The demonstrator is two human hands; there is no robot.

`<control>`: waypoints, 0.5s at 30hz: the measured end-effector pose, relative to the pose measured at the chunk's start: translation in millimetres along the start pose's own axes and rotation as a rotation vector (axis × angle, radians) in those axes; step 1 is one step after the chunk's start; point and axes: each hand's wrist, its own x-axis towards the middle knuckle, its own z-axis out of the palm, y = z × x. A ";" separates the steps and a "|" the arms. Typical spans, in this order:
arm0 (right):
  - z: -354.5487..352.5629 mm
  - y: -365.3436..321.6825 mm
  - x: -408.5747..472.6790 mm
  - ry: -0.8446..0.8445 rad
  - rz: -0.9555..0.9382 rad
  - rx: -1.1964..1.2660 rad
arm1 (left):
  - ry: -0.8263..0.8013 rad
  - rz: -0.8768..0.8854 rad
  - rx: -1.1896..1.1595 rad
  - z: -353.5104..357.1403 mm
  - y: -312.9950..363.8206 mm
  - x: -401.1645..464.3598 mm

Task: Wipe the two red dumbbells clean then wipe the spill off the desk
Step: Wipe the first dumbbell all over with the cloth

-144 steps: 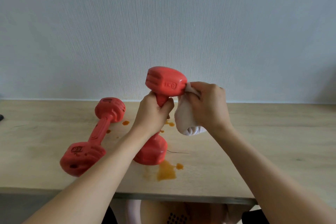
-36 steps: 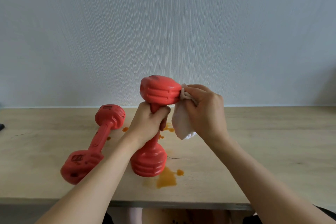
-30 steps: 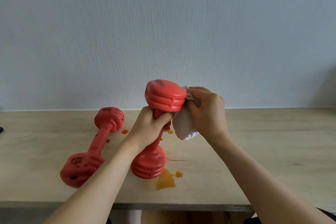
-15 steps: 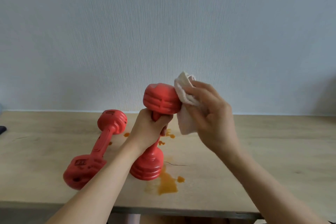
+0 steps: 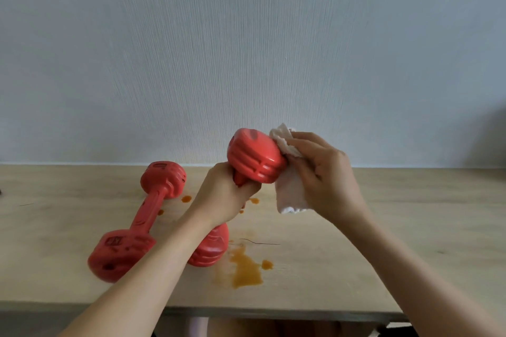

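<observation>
Dumbbell head under the cloth, spill on the desk

Dumbbell number one lies flat on the wooden desk toward its left half, one head near the back edge and the other nearer the front edge, handle running between them; no hand touches it. Just right of its far head sit small orange drops.

Next comes the left hand, fingers curled tight round the handle of the held dumbbell. This dumbbell stands tilted, its top head raised in front of the wall and leaning right, its lower head down by the desk near the middle, partly hidden behind the left forearm; whether that head rests on the wood cannot be told.

Right of the lower head, toward the front edge, spreads the orange spill, with a small separate blob beside it and a thin dark line on the wood just behind.

Against the right side of the raised head presses a white cloth, its upper corner sticking up above the fingers and its lower end hanging free above the desk. The right hand grips the cloth, fingers bent round it and pushing it onto the red head.
</observation>
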 end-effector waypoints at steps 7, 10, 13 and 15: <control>-14.7 -19.3 -2.3 -0.016 -0.103 -0.009 | 0.030 -0.020 -0.008 -2.3 -0.7 4.5; -26.1 -27.4 3.1 0.044 -0.184 -0.080 | 0.015 -0.001 0.032 3.4 0.2 6.5; -15.4 -31.8 1.2 -0.063 -0.213 -0.216 | -0.018 0.034 0.109 9.6 -1.4 5.7; -7.7 -31.2 -1.2 -0.148 -0.127 -0.238 | -0.021 0.048 0.177 12.7 -0.7 3.5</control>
